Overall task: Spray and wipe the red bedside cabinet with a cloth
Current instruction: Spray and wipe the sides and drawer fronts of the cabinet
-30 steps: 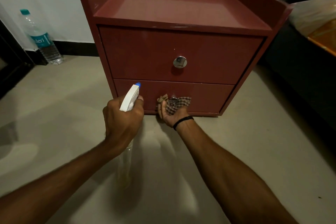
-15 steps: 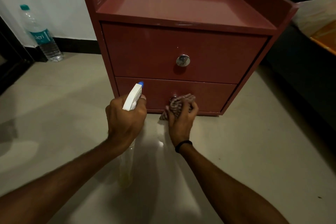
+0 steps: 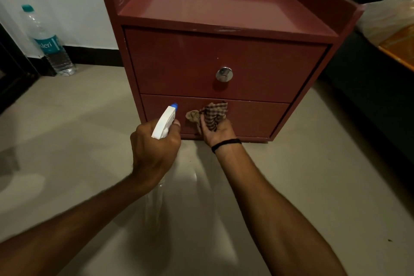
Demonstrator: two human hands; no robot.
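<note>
The red bedside cabinet (image 3: 224,56) stands on the floor ahead, with two drawers and a round metal knob (image 3: 224,74) on the upper one. My right hand (image 3: 218,131) holds a checked brown cloth (image 3: 211,114) against the middle of the lower drawer front, palm turned up; the cloth hides that drawer's knob. My left hand (image 3: 154,148) grips a spray bottle (image 3: 165,122) with a white head and blue nozzle, pointing at the lower drawer's left part. The clear bottle body hangs below my fist, mostly blurred.
A plastic water bottle (image 3: 48,42) stands by the white wall at the left. Dark furniture (image 3: 11,74) fills the far left edge. A dark bed frame (image 3: 369,87) with bedding runs along the right. Pale tiled floor (image 3: 78,123) lies around the cabinet.
My right hand turned from palm-down over the cloth to palm-up and shifted slightly left on the lower drawer. My left hand with the spray bottle stayed nearly still.
</note>
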